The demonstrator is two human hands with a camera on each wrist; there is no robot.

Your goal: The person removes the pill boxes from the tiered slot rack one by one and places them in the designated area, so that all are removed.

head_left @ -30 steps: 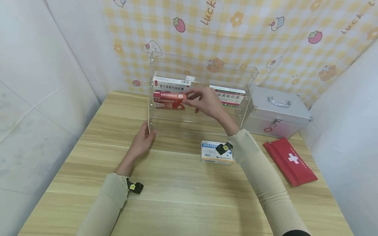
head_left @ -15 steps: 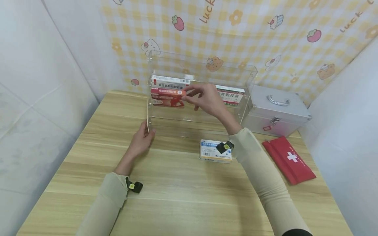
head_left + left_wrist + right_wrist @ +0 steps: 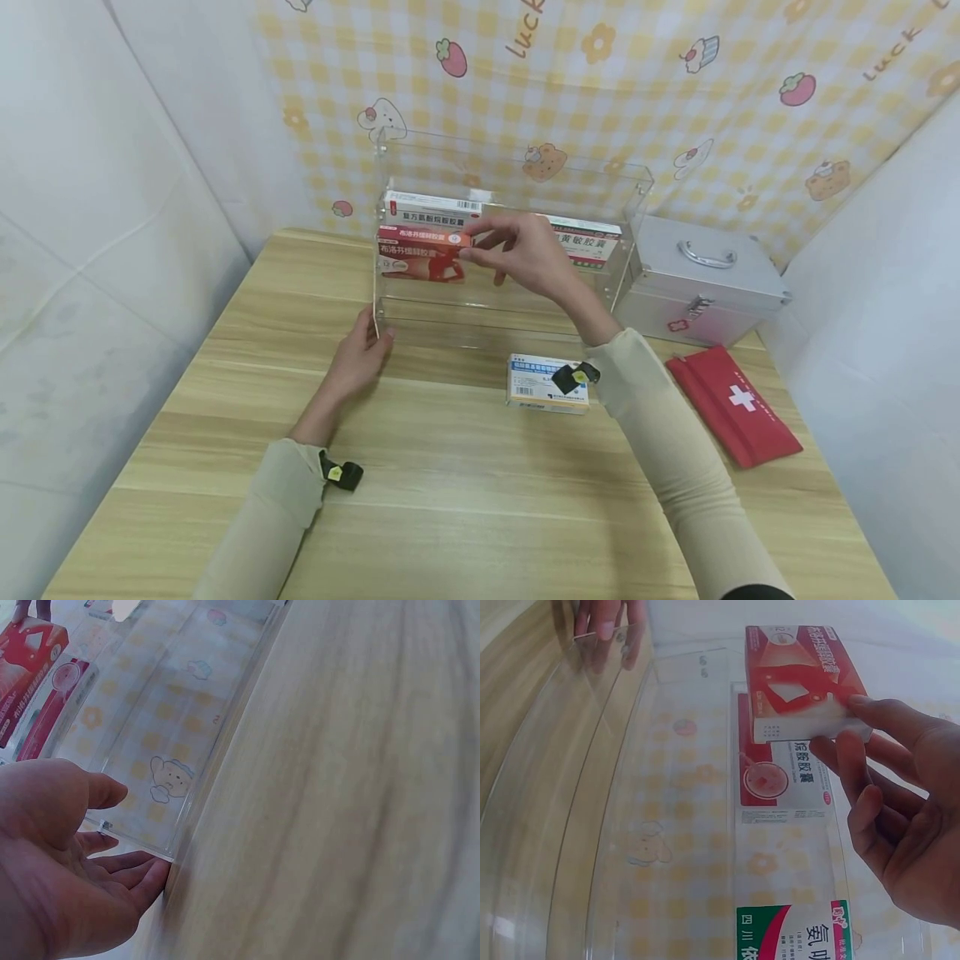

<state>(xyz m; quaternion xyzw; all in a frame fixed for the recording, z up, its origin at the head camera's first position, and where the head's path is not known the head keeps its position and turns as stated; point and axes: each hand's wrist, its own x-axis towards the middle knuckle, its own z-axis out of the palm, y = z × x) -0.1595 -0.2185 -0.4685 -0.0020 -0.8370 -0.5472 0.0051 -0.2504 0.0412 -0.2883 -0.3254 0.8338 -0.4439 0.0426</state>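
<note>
My right hand [image 3: 523, 254] pinches the right end of a red medicine box [image 3: 420, 260] between thumb and fingers. The box is in front of the upper tier of a clear acrylic shelf [image 3: 480, 315], at its left. Behind it, a white and red medicine box [image 3: 784, 780] stands on that tier. A white and green medicine box [image 3: 588, 246] stands at the tier's right, partly behind my hand. Low at the shelf's left side, my left hand [image 3: 360, 358] holds the side panel, thumb inside and fingers outside in the left wrist view [image 3: 82, 862].
On the wooden table [image 3: 420, 500], a blue and white medicine box [image 3: 536, 385] lies before the shelf, partly covered by the right wrist strap. A silver case [image 3: 701, 279] stands right of the shelf, with a red first-aid pouch [image 3: 738, 408] in front. A checked curtain [image 3: 525, 92] hangs behind.
The red box has shifted slightly left in my right hand's pinch and shows more of its front face. My left hand stays on the shelf's side panel.
</note>
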